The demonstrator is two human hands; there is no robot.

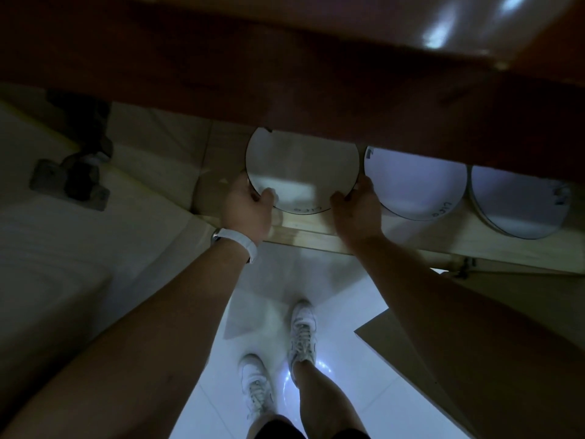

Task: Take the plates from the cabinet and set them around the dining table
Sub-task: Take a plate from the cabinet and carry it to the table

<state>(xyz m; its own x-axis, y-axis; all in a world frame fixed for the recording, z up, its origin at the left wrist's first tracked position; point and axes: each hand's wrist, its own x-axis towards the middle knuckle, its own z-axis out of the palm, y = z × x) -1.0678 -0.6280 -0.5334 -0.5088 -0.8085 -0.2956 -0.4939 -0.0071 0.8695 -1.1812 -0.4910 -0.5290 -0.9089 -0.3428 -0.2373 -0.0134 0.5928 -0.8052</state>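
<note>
Three white plates lie in a row on a low wooden cabinet shelf, their far halves hidden under the dark cabinet top. My left hand grips the near-left rim of the leftmost plate, thumb on top. On the near-right rim of the same plate sits my right hand, fingers curled around the edge. The middle plate touches my right hand's side. Furthest right lies the third plate, which seems to rest on another beneath it.
An open cabinet door juts out at the lower right, under my right forearm. My feet in white sneakers stand on glossy white floor tiles. A dark cabinet top overhangs the shelf. To the left sits a pale surface with a dark object.
</note>
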